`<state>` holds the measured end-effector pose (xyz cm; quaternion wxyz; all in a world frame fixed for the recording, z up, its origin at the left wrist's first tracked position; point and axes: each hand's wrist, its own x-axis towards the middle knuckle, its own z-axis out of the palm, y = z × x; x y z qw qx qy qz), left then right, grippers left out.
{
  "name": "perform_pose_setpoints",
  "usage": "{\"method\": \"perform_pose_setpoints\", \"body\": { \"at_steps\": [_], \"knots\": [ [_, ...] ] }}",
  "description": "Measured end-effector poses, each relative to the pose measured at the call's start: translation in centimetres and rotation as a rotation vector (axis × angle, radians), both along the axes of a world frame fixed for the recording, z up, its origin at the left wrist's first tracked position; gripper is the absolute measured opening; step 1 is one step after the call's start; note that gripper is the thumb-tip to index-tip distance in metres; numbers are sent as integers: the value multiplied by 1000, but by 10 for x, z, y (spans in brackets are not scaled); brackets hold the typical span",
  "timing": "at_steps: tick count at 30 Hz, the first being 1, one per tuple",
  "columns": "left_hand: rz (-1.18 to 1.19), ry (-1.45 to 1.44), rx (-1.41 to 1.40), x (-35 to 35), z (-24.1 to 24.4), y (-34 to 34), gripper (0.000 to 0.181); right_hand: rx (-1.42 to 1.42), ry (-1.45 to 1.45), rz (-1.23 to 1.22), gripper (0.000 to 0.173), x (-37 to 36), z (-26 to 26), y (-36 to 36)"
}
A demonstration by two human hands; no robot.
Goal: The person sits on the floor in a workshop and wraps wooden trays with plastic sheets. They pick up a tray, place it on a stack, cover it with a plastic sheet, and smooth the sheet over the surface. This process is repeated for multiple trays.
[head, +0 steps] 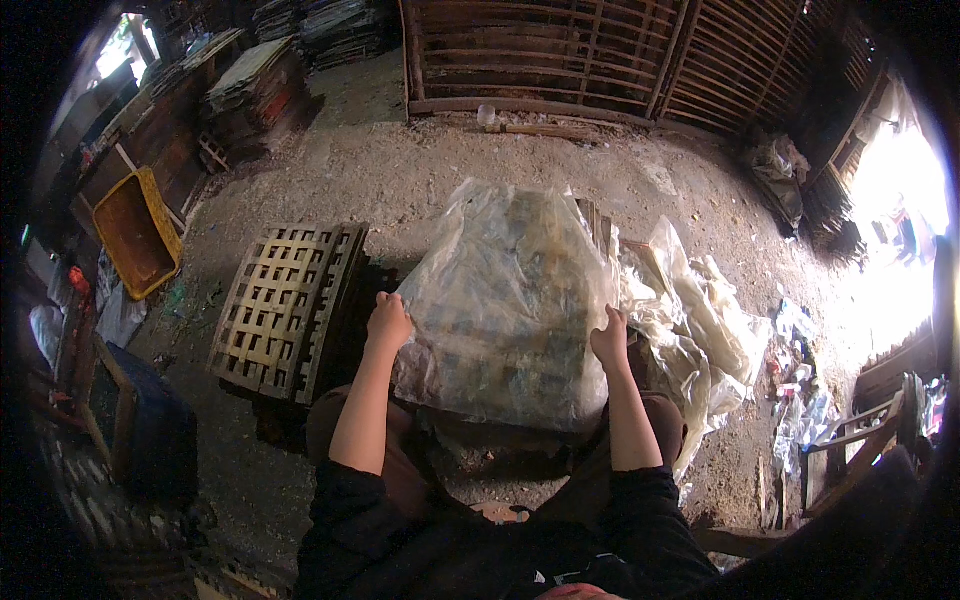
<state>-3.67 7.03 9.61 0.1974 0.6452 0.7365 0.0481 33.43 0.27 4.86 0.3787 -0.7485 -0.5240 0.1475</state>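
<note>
A large translucent plastic sheet or bag (pixel 510 300) is spread in front of me, over something dim that looks like wooden lattice. My left hand (pixel 390 322) pinches its left edge. At the right edge my right hand (pixel 610 337) holds the plastic in curled fingers. Left of the sheet lies a stack of wooden lattice panels (pixel 274 307) with square openings. A crumpled heap of whitish plastic sheeting (pixel 690 322) lies just right of my right hand.
A yellow-rimmed plastic crate (pixel 139 232) leans at the left, above a dark blue container (pixel 150 420). Slatted wall panels (pixel 540 52) bound the far side. Plastic scraps (pixel 802 405) litter the right floor, near a wooden frame (pixel 855 442). A clear cup (pixel 486 115) stands by the wall.
</note>
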Motion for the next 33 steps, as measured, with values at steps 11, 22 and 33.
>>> {"method": "perform_pose_setpoints", "body": {
  "at_steps": [11,22,33],
  "knots": [
    [57,35,51,-38,6,-3,46,-37,-123,-75,46,-8,4,8],
    [938,-920,241,-200,3,-18,53,72,22,-206,35,18,14,-2],
    [1419,-953,136,-325,-102,-128,46,97,291,-216,41,13,25,-9]
  ]
}}
